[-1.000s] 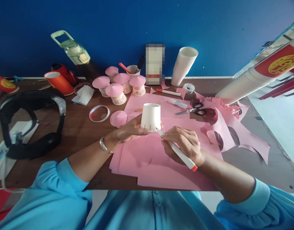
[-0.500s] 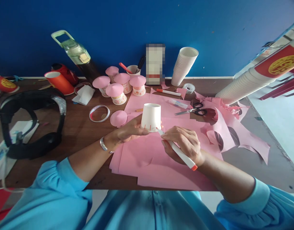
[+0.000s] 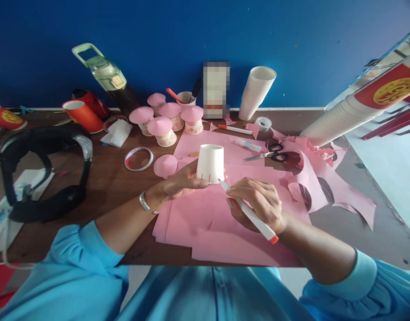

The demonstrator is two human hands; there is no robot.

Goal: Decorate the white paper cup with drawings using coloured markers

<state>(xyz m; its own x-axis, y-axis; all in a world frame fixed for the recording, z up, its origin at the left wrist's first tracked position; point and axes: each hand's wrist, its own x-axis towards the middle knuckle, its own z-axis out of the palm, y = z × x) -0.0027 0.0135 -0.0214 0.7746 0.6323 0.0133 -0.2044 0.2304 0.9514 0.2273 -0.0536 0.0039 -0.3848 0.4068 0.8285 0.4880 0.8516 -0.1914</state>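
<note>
My left hand point(image 3: 181, 182) is closed around a white paper cup point(image 3: 211, 161), held upside down above the pink paper point(image 3: 198, 223). Short red strokes mark the cup near its rim. Between the fingers of my right hand point(image 3: 258, 200) is a white marker point(image 3: 256, 218) with an orange-red end; its tip is at the cup's lower right edge, by the strokes. Several decorated cups with pink cone tops point(image 3: 162, 131) stand behind and to the left. A loose pink cone point(image 3: 165, 165) lies just beside my left hand.
Scissors point(image 3: 270, 154), a glue tube point(image 3: 248, 145) and another marker point(image 3: 235, 129) lie behind the cup. Pink scraps point(image 3: 352, 191) spread rightward. Stacked white cups point(image 3: 258, 91) stand by the wall. Left are a tape roll point(image 3: 138, 159), a bottle point(image 3: 108, 73) and a black padded headset point(image 3: 44, 209).
My right hand and the marker have shifted slightly right and down, the marker's back end most. The cup and my left hand have stayed almost still.
</note>
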